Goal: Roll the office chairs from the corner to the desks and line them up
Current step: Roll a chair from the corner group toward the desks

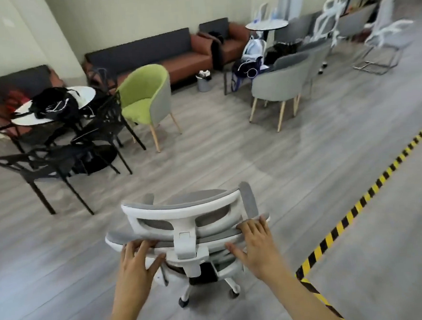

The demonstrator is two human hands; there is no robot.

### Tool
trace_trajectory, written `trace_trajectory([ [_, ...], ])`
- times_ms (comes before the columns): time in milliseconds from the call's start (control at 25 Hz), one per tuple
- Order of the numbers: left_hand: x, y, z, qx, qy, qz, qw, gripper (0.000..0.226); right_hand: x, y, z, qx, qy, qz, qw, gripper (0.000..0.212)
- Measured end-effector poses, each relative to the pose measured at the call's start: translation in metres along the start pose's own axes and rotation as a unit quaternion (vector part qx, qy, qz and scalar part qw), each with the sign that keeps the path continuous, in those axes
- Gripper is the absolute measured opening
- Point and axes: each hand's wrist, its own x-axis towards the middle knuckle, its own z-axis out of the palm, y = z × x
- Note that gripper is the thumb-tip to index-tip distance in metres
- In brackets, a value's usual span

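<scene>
A white-framed office chair (184, 218) with grey mesh back and headrest stands on castors right in front of me, its back toward me. My left hand (134, 261) rests on the left part of the backrest's top edge, fingers spread and fairly straight. My right hand (256, 243) lies on the right part of the same edge, fingers extended over the rim. More white office chairs (329, 19) stand blurred at the far right.
Black chairs (57, 164) ring a round white table (77, 93) at left, a green armchair (147, 99) beside them. Grey armchairs (281, 81) stand right of centre, a brown sofa (174, 60) along the wall. Yellow-black floor tape (356, 207) runs at right.
</scene>
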Motion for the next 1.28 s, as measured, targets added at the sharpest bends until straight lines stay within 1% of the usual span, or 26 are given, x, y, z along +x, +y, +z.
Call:
trace_trajectory([
  [120, 0.080, 0.080, 0.068, -0.023, -0.035, 0.054, 0.998, 0.032, 0.027, 0.089, -0.038, -0.026, 0.039, 0.065, 0.997, 0.057],
  [240, 0.142, 0.160, 0.129, -0.035, -0.065, 0.116, 0.991, 0.033, 0.044, 0.171, -0.074, -0.032, 0.073, 0.121, 0.989, 0.057],
  [360, 0.207, 0.243, 0.196, -0.059, -0.095, 0.176, 0.978, 0.035, 0.065, 0.257, -0.106, -0.035, 0.093, 0.191, 0.977, 0.062],
  [480, 0.266, 0.327, 0.269, -0.095, -0.120, 0.228, 0.962, 0.036, 0.085, 0.344, -0.138, -0.039, 0.121, 0.241, 0.962, 0.062],
  [600, 0.330, 0.418, 0.348, -0.123, -0.143, 0.283, 0.940, 0.036, 0.110, 0.428, -0.178, -0.060, 0.137, 0.308, 0.940, 0.064],
  [720, 0.391, 0.523, 0.423, -0.129, -0.177, 0.334, 0.917, 0.037, 0.138, 0.508, -0.220, -0.085, 0.158, 0.382, 0.906, 0.066],
  [840, 0.437, 0.626, 0.493, -0.146, -0.222, 0.367, 0.891, 0.036, 0.162, 0.589, -0.266, -0.096, 0.159, 0.445, 0.876, 0.065],
  [1000, 0.491, 0.764, 0.587, -0.164, -0.266, 0.409, 0.857, 0.030, 0.186, 0.714, -0.322, -0.102, 0.181, 0.481, 0.852, 0.071],
  [1120, 0.513, 0.874, 0.660, -0.181, -0.274, 0.441, 0.836, 0.031, 0.192, 0.825, -0.365, -0.102, 0.202, 0.510, 0.830, 0.074],
  [1280, 0.541, 1.020, 0.749, -0.189, -0.310, 0.430, 0.827, 0.032, 0.211, 0.969, -0.428, -0.098, 0.222, 0.524, 0.817, 0.067],
])
